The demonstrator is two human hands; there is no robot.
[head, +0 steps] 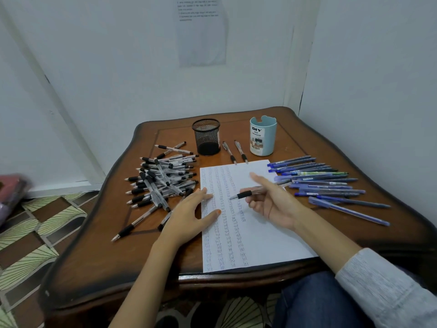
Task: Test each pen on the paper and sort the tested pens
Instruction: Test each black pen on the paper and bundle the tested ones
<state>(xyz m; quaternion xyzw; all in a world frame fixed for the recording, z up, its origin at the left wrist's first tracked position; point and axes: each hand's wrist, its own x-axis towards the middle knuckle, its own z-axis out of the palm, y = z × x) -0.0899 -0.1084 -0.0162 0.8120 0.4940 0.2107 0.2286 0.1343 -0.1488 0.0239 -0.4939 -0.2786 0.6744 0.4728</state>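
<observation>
A white paper (264, 235) covered with columns of test scribbles lies on the wooden table (99, 252). My right hand (272, 200) is raised over the sheet and holds a clear pen with a black grip (243, 194), its tip pointing left. My left hand (191, 214) lies flat, fingers straight, pressing the paper's left edge. A heap of black-grip pens (160, 183) is piled left of the paper. Several blue pens (324, 183) lie in a row to its right. Two black-grip pens (235, 151) lie above the sheet.
A black mesh pen cup (206, 136) and a light blue desk organizer cup (263, 136) stand at the back of the table. Walls close in behind and on the right. Patterned floor shows on the left, and my knee (314, 301) is at the front edge.
</observation>
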